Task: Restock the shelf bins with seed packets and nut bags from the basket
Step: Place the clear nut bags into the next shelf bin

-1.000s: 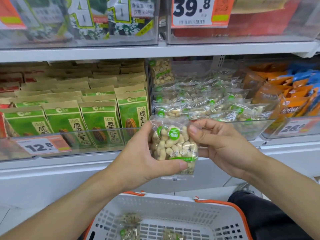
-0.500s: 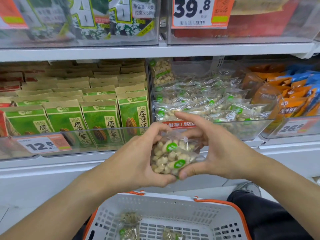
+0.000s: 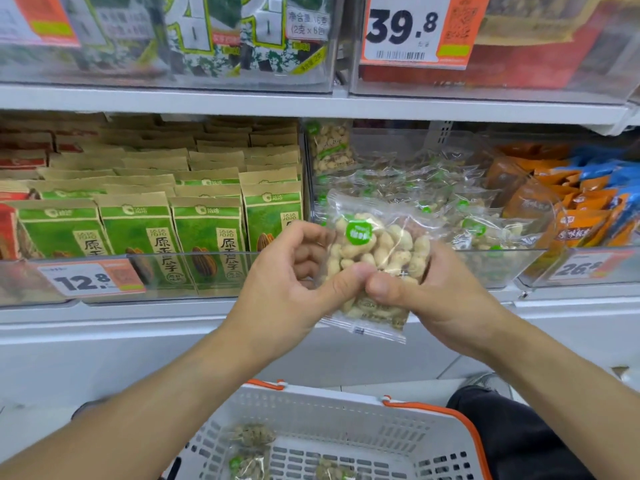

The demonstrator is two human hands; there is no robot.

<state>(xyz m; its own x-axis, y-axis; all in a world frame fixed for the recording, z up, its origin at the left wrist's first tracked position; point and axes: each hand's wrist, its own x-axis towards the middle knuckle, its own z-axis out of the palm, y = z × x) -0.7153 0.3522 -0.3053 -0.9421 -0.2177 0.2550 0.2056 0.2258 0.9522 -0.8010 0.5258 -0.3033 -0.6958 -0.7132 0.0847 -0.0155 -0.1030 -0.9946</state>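
Observation:
A clear nut bag (image 3: 375,251) with a green round label is held upright in front of the shelf edge. My left hand (image 3: 291,289) pinches its lower left with the thumb, and my right hand (image 3: 433,289) grips its lower right side. Behind it is the clear bin of nut bags (image 3: 485,265), filled with similar bags. To the left is the bin of green seed packets (image 3: 138,237) in rows. Below, the white basket (image 3: 346,410) with orange handles holds a few small bags (image 3: 249,452).
An orange and blue snack bin (image 3: 588,209) is at the right. Price tags 12.8 (image 3: 83,280) and 39.8 (image 3: 401,27) hang on the bin fronts. An upper shelf (image 3: 311,102) carries seaweed packs. A dark trouser leg (image 3: 519,438) is beside the basket.
The nut bag was turned from lying crumpled between both hands to upright and raised a little. My thumbs have come together at its lower front.

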